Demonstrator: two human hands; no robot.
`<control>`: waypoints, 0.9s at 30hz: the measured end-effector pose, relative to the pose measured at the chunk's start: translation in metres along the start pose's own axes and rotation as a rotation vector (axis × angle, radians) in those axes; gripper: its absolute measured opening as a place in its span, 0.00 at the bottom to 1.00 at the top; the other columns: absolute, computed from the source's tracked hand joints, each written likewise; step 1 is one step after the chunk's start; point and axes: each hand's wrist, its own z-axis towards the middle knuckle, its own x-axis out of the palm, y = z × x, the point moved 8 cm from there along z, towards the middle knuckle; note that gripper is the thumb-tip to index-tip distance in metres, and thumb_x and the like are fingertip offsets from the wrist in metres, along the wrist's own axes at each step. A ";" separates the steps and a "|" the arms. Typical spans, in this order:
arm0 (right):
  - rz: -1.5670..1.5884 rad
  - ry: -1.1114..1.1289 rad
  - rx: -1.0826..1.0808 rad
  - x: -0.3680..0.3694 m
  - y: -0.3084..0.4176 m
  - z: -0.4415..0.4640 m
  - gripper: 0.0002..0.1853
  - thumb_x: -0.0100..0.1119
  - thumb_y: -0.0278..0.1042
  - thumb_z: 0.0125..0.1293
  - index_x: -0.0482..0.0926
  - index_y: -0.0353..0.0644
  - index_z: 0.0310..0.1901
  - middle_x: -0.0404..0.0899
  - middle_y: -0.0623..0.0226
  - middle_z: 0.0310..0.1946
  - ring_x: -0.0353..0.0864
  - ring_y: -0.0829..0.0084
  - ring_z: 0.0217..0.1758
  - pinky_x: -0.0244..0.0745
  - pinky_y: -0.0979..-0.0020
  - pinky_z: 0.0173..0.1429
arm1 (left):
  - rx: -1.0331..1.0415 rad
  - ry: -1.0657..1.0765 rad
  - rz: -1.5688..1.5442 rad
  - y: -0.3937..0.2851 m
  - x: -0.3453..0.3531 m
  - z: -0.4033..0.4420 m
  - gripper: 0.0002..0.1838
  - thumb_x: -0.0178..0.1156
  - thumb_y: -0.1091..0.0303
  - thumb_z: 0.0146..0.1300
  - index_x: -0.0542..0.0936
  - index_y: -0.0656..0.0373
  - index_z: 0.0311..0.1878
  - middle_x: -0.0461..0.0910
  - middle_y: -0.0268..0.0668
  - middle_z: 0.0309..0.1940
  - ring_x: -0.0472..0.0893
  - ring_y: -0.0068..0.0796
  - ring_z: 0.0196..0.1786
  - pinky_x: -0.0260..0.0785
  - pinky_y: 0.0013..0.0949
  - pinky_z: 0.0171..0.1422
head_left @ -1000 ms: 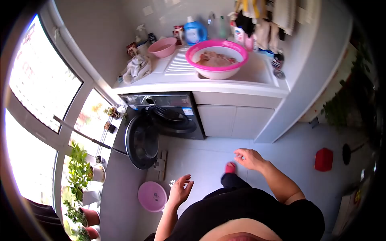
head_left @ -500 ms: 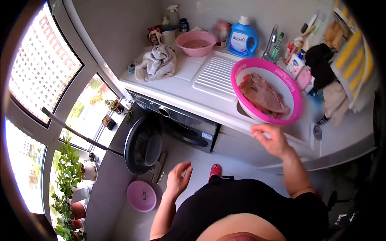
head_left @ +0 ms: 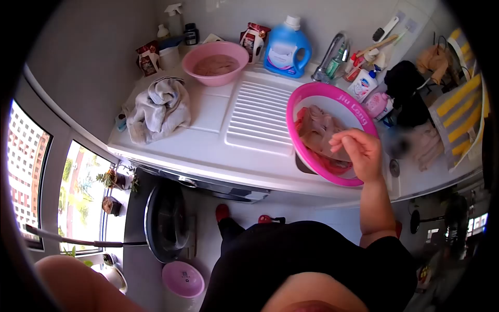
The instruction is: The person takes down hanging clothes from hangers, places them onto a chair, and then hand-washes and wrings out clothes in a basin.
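Note:
My right hand (head_left: 361,151) is over the right part of the pink-rimmed white basin (head_left: 297,136), with its fingers loosely bent, apart, and nothing held in them. Below it lie wet-looking pinkish-beige clothes (head_left: 318,130) inside the basin, which rests over the sink. Whether the fingertips touch the cloth is hard to tell. Of my left side only a bare part of the arm shows at the lower left edge; the left hand is out of view.
A pink bowl (head_left: 217,78), blue detergent bottle (head_left: 283,52), faucet (head_left: 332,54) and greyish-white cloth (head_left: 161,112) are on the counter. Clothes (head_left: 405,88) hang at right. Below are the washer's open round door (head_left: 166,221) and a pink basin (head_left: 183,279) on the floor.
The view has come closer to the counter. My right hand has moved forward from the counter's front edge to over the basin. My left hand has left the view.

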 end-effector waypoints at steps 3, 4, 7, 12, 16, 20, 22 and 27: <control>0.015 -0.063 0.064 0.017 0.009 0.010 0.09 0.48 0.26 0.66 0.77 0.31 0.38 0.80 0.62 0.30 0.79 0.76 0.30 0.75 0.78 0.38 | 0.045 -0.019 -0.067 0.018 -0.031 0.025 0.29 0.42 0.46 0.63 0.71 0.65 0.51 0.72 0.45 0.48 0.70 0.36 0.53 0.58 0.39 0.60; -0.031 -0.068 0.048 0.024 0.016 0.015 0.09 0.47 0.26 0.67 0.77 0.31 0.38 0.80 0.61 0.30 0.79 0.76 0.30 0.74 0.78 0.38 | 0.055 -0.031 -0.076 0.024 -0.042 0.030 0.29 0.42 0.46 0.63 0.70 0.65 0.52 0.71 0.45 0.48 0.70 0.36 0.53 0.58 0.40 0.60; -0.072 -0.073 0.008 0.047 0.030 0.037 0.10 0.47 0.27 0.67 0.77 0.31 0.38 0.80 0.61 0.30 0.79 0.77 0.30 0.74 0.78 0.38 | 0.058 -0.092 -0.086 0.046 -0.072 0.033 0.31 0.42 0.44 0.62 0.69 0.64 0.53 0.70 0.45 0.50 0.69 0.37 0.54 0.57 0.41 0.61; -0.087 -0.050 0.031 0.102 0.033 0.075 0.09 0.50 0.25 0.64 0.78 0.32 0.31 0.80 0.64 0.26 0.78 0.78 0.28 0.73 0.78 0.35 | 0.035 -0.175 -0.087 0.083 -0.108 0.031 0.33 0.43 0.42 0.61 0.67 0.62 0.56 0.68 0.45 0.52 0.67 0.38 0.55 0.56 0.43 0.61; 0.062 0.107 -0.020 0.177 0.047 0.116 0.05 0.53 0.23 0.61 0.78 0.33 0.31 0.80 0.64 0.25 0.79 0.76 0.28 0.73 0.77 0.35 | 0.073 -0.254 -0.101 0.093 -0.135 0.032 0.34 0.44 0.40 0.59 0.65 0.61 0.58 0.66 0.45 0.54 0.65 0.38 0.57 0.54 0.45 0.62; -0.062 0.397 -0.076 0.268 0.026 0.143 0.08 0.57 0.27 0.60 0.78 0.37 0.41 0.79 0.57 0.39 0.80 0.65 0.41 0.74 0.71 0.46 | 0.138 -0.281 -0.112 0.081 -0.156 0.042 0.37 0.44 0.38 0.58 0.63 0.60 0.60 0.64 0.45 0.56 0.64 0.39 0.58 0.53 0.47 0.63; -0.224 0.388 -0.125 0.311 0.003 0.161 0.25 0.62 0.34 0.57 0.68 0.41 0.57 0.67 0.49 0.58 0.69 0.56 0.59 0.67 0.64 0.59 | 0.169 -0.292 -0.124 0.075 -0.166 0.048 0.38 0.45 0.37 0.58 0.62 0.59 0.60 0.63 0.45 0.57 0.63 0.39 0.58 0.52 0.48 0.63; -0.396 0.362 0.012 0.389 -0.061 0.210 0.51 0.69 0.50 0.46 0.48 0.53 0.69 0.43 0.46 0.69 0.43 0.44 0.71 0.58 0.60 0.67 | 0.117 -0.407 -0.157 0.088 -0.190 0.037 0.40 0.45 0.34 0.56 0.59 0.57 0.63 0.61 0.45 0.59 0.61 0.40 0.60 0.51 0.50 0.64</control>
